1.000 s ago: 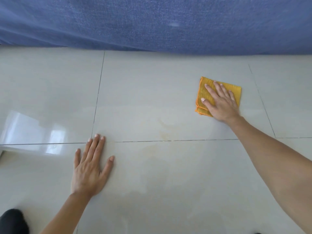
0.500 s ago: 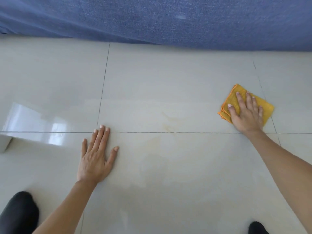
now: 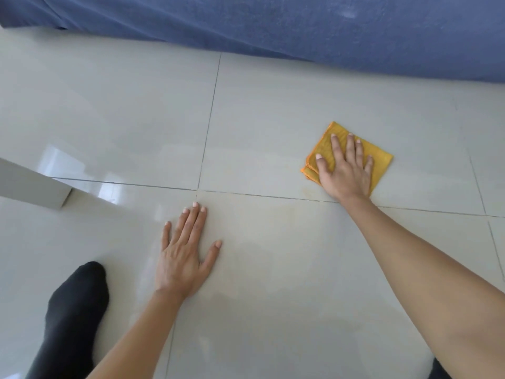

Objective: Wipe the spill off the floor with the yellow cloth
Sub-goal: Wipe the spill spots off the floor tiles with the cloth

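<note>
A folded yellow cloth (image 3: 378, 157) lies on the pale tiled floor (image 3: 136, 119) at the right, just beyond a grout line. My right hand (image 3: 345, 170) presses flat on it with fingers spread. A faint yellowish spill stain (image 3: 297, 209) spreads over the tiles between my hands, along and below the grout line, with a dull wet patch nearer me. My left hand (image 3: 183, 253) rests flat on the floor, palm down, to the left of the stain, holding nothing.
Blue fabric (image 3: 273, 26) hangs along the far edge of the floor. A pale furniture leg (image 3: 32, 190) stands at the left. My foot in a black sock (image 3: 71, 310) is at the lower left, another dark shape (image 3: 440, 369) at the bottom right.
My right hand slid the cloth rightward and nearer, then back left toward the stain. The view swung, bringing the sock and furniture leg further in. My left hand stayed planted.
</note>
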Tool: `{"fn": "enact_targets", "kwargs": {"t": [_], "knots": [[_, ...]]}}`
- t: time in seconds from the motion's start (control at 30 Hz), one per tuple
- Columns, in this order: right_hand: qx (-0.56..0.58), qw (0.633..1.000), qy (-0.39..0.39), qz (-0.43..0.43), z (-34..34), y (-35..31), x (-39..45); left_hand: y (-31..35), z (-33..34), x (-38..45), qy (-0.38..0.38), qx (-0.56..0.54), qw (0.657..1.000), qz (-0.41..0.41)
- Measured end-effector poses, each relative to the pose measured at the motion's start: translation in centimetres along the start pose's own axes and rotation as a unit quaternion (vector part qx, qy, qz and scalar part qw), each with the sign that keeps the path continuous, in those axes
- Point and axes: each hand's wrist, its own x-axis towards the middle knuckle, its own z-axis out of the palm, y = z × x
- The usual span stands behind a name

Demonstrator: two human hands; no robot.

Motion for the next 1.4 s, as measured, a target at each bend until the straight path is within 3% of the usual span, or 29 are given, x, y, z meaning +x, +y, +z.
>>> {"fn": "enact_targets", "kwargs": {"t": [0.47,0.73,0.87,1.03,1.4], "knots": [[-0.015,0.986,-0.024,-0.165,3.5,-23.3,3.2,0.0,0.3,0.2,0.002,-0.037,0.999,0.007],[-0.025,0.949,-0.055,-0.309,5.1,-30.8,-1.9,0.1,-0.2,0.2,0.002,-0.038,0.999,0.008],[-0.04,0.929,-0.068,-0.362,5.2,-29.4,-3.6,0.0,-0.4,0.2,-0.009,-0.029,1.0,0.003],[-0.033,0.931,-0.065,-0.358,4.6,-25.2,-3.9,-0.1,-0.2,0.1,-0.011,-0.015,1.0,-0.001],[-0.021,0.981,-0.026,-0.191,0.6,-4.1,-0.9,-0.2,-0.2,0.1,-0.003,-0.005,1.0,-0.001]]}}
